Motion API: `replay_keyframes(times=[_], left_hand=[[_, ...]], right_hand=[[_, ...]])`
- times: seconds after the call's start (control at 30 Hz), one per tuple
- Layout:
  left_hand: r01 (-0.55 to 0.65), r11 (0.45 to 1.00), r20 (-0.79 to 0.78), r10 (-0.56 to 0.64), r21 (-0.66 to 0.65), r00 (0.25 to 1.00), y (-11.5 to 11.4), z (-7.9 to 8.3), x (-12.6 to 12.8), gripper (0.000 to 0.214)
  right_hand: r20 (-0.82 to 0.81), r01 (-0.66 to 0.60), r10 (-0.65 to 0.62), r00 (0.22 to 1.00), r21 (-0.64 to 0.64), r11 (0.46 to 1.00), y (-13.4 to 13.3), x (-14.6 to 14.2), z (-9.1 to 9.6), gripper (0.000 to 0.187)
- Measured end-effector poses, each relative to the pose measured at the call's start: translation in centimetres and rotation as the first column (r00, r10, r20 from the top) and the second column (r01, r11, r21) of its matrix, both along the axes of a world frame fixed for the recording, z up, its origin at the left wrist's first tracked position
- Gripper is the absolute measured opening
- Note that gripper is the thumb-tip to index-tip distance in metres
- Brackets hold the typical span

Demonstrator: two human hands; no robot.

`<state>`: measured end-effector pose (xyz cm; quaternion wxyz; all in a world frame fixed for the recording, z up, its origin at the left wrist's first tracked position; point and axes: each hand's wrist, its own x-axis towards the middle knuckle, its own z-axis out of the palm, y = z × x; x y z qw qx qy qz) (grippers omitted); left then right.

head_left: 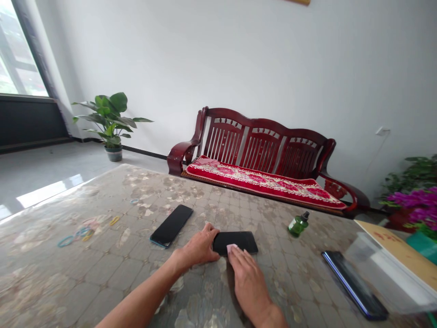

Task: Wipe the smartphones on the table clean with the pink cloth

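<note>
A black phone [239, 240] lies screen up in the middle of the patterned table [102, 269]. My left hand [200, 248] grips the phone's left end, fingers curled over its edge. My right hand [247, 278] rests at the phone's near edge and pinches a small pale pink wipe [231, 248] against it with the fingertips. A second black phone [171, 225] lies to the left of my hands, and a third phone [355, 284] with a blue edge lies to the right.
A small green bottle [298, 224] stands behind and right of the phone. Several coloured rubber bands [83, 232] lie scattered at the left. A clear box and a yellow board [399, 255] occupy the right edge. A red wooden bench [259, 159] and potted plants stand beyond.
</note>
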<state>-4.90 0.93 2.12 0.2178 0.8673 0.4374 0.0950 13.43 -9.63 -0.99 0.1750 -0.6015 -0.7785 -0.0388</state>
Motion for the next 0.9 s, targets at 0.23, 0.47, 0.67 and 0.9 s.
replay_keyframes(times=[0.23, 0.47, 0.67, 0.9], left_hand=[[0.007, 1.000, 0.014, -0.006, -0.017, 1.000, 0.2, 0.0, -0.1, 0.055], [-0.002, 1.000, 0.025, 0.002, -0.017, 1.000, 0.1, 0.2, -0.1, 0.057], [0.001, 1.000, 0.049, -0.001, -0.017, 0.999, 0.2, 0.0, -0.2, 0.058], [0.011, 1.000, 0.036, -0.011, -0.024, 0.999, 0.1, 0.4, -0.2, 0.058]], right_hand=[[0.020, 0.170, -0.170, 0.985, -0.031, 0.985, 1.3, 4.8, 1.2, 0.058], [0.037, 0.120, -0.120, 0.992, 0.001, 0.993, 2.9, 2.1, 0.3, 0.060], [0.041, 0.117, -0.116, 0.992, -0.024, 0.993, 3.9, 3.5, 0.6, 0.060], [0.106, 0.182, -0.174, 0.979, -0.068, 0.981, 5.7, 3.3, 1.3, 0.056]])
